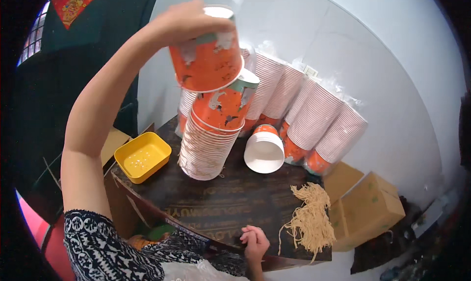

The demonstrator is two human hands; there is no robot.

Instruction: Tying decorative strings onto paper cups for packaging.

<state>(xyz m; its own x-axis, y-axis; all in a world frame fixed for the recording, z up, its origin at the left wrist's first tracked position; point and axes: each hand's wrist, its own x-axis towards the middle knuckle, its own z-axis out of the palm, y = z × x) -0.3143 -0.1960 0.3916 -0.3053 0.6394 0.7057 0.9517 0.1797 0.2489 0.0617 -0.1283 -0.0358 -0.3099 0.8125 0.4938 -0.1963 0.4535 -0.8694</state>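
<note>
My left hand (pixel 189 20) is raised at the upper middle, its fingers gripping the base end of an orange paper tub (pixel 211 62) with a grey and green pattern. This tub is upside down, rim lowest, in front of and above a tall stack of nested paper tubs (pixel 206 146). The stack's top tub (pixel 223 107) is orange too, base upward. Near the front edge of the dark table, my right hand (pixel 256 239) has its fingers curled closed; what they hold, if anything, is hidden.
Wrapped stacks of paper tubs (pixel 314 114) line the wall. A short nested stack of tubs (pixel 265 153) lies with its white opening toward me. A yellow plastic bin (pixel 143 156) with small bits stands left. Beige strings (pixel 312 219) lie right, near a cardboard box (pixel 368 210).
</note>
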